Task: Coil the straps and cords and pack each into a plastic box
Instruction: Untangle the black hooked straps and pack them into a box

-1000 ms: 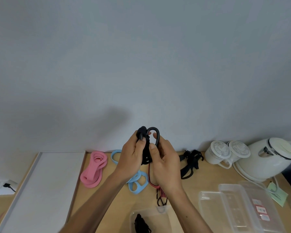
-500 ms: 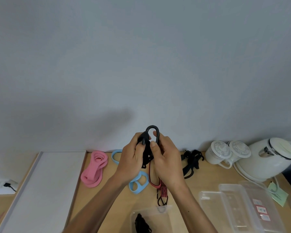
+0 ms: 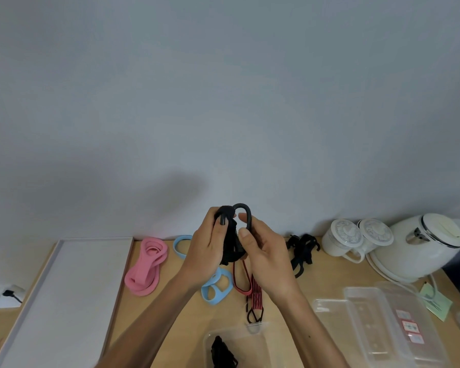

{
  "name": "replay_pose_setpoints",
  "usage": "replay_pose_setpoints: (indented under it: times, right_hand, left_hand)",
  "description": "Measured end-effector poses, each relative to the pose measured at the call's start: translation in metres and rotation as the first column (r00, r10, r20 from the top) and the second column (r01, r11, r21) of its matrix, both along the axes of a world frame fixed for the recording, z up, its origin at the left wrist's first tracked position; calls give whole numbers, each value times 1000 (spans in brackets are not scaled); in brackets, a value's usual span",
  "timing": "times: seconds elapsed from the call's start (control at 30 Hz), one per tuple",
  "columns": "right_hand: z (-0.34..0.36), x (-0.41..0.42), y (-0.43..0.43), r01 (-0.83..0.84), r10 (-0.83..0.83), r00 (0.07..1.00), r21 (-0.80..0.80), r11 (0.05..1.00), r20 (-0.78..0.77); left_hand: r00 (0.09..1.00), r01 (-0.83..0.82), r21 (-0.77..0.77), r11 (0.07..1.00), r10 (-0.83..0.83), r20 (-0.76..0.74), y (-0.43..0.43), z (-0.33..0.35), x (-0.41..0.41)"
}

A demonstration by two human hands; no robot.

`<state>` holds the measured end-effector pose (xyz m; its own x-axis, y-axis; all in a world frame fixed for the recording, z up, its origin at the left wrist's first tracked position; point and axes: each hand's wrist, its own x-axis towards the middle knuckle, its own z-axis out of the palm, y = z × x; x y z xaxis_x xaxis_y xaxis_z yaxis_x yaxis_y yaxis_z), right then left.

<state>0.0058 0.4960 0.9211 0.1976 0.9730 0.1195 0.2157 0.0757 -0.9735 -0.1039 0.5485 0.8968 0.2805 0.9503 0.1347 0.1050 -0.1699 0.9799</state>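
Roughly early-to-mid, judging from the head view (only view there is). Both hands are raised over the desk (image 3: 290, 314), clamped together on one black strap (image 3: 230, 244). Left hand (image 3: 206, 247) grips the bundled webbing, right hand (image 3: 266, 254) pinches the side with the hook (image 3: 243, 212), which sticks up above the fingers. Coil looks nearly bunched, not yet boxed.

Done: one dark item already sits in the near box (image 3: 250, 338), bottom centre.

Left, all loose on the desk: pink band (image 3: 146, 264), blue band (image 3: 214, 288), red cord (image 3: 246, 286) directly under the hands, another black strap (image 3: 302, 248) to the right. Empty boxes (image 3: 377, 322) wait at right, near the kettle (image 3: 420, 248) and cups (image 3: 345, 239). White tray (image 3: 64, 288) at left is unused.
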Motion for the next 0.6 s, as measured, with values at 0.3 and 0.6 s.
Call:
replay_pose_setpoints:
  times: [0.3,0.6]
  right_hand:
    - [3,6,0,-147,147,989,-7,989,-14]
    - [1,6,-3,-124,121,985,-14,992,-123]
  left_hand:
    - [997,8,-42,999,-4,80,1,0,-1]
    - [998,59,-33,998,-59,-2,0,3,-3]
